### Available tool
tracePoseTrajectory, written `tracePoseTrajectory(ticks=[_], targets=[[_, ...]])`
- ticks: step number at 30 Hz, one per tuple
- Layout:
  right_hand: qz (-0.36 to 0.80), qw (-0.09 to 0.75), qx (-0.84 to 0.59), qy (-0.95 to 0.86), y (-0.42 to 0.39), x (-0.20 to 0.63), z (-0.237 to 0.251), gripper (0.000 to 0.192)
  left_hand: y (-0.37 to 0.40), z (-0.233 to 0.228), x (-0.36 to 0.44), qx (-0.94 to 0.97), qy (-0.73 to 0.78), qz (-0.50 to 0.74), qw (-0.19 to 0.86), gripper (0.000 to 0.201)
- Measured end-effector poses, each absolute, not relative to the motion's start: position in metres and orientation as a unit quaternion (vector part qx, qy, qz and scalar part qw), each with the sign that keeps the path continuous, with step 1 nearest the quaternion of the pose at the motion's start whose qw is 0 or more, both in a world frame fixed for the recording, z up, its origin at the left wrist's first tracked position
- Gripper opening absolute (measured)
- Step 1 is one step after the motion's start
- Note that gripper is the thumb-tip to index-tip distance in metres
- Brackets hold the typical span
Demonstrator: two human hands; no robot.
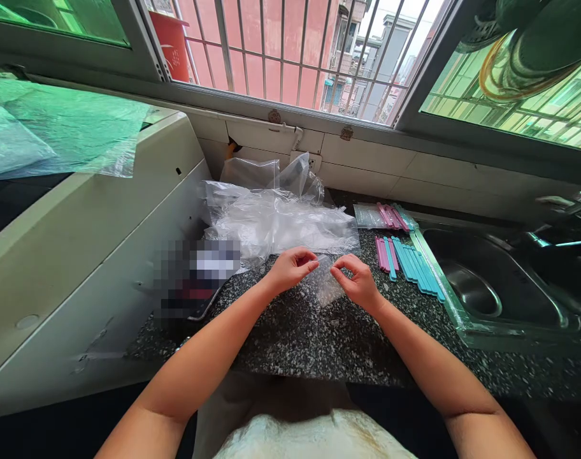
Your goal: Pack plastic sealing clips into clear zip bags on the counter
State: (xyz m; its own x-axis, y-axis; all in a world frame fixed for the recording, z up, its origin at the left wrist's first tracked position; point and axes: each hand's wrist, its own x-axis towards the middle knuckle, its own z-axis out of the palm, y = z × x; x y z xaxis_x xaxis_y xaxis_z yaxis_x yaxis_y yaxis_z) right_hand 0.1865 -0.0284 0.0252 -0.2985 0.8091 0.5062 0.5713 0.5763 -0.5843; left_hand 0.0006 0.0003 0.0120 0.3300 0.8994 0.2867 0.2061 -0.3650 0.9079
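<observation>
Between my hands a small clear plastic bag hangs over the speckled dark counter. My left hand pinches its upper left corner between thumb and fingers. At the upper right corner my right hand pinches it the same way. Just beyond them spreads a heap of clear plastic bags. To the right of my right hand lie pink and turquoise flat strips, a turquoise group and a pink group side by side. Behind these, more pink strips lie on a flat clear bag.
A steel sink is set into the counter at the right. On the left stand a phone-like device, partly blurred out, and a pale appliance side. A tiled wall and a barred window close off the back.
</observation>
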Motion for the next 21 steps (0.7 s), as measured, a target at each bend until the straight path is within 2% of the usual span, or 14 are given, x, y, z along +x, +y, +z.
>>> tracePoseTrajectory(ticks=[11,17,21], targets=[[0.151,0.401,-0.434,-0.792,-0.0289,0.1877,0.0273,0.016,0.0002,0.0172,-0.0016,0.731,0.381,0.413,0.387,0.016],[0.164,0.401,-0.432,-0.791,-0.0299,0.1872,0.0282,0.010,-0.0022,0.0176,-0.0002,0.753,0.366,0.376,0.396,0.013],[0.150,0.409,-0.427,-0.793,-0.0290,0.1870,0.0249,0.013,-0.0031,0.0164,0.0014,0.760,0.356,0.371,0.399,0.012]])
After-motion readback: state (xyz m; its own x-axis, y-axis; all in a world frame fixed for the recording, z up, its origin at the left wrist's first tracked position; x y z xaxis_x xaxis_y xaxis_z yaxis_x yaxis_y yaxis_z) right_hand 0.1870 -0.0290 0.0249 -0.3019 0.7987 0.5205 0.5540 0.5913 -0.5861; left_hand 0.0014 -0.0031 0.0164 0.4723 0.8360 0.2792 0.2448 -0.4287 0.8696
